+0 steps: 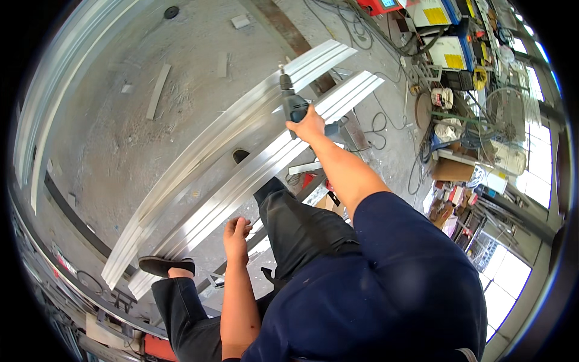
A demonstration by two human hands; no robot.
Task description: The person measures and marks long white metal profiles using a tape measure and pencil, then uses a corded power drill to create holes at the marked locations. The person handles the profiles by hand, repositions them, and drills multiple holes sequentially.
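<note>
My right hand (310, 127) is wrapped round the grip of a dark grey power drill (294, 106), its chuck pointing away from me. The drill is over two long silvery metal profiles, a farther one (208, 134) and a nearer one (226, 199), which run slantwise from lower left to upper right with a gap between them. Close to the near edge of the nearer profile, my left hand (236, 238) has its fingers curled in with the thumb against them. Whatever it may hold is too small to make out.
My dark shoe (163, 265) is at the profiles' lower-left end; another shoe tip (240, 155) shows in the gap. Offcut strips (158, 92) lie on the concrete floor. More long profiles (60, 78) stand at far left. Cables (386, 123) and cluttered shelves (458, 157) fill the right.
</note>
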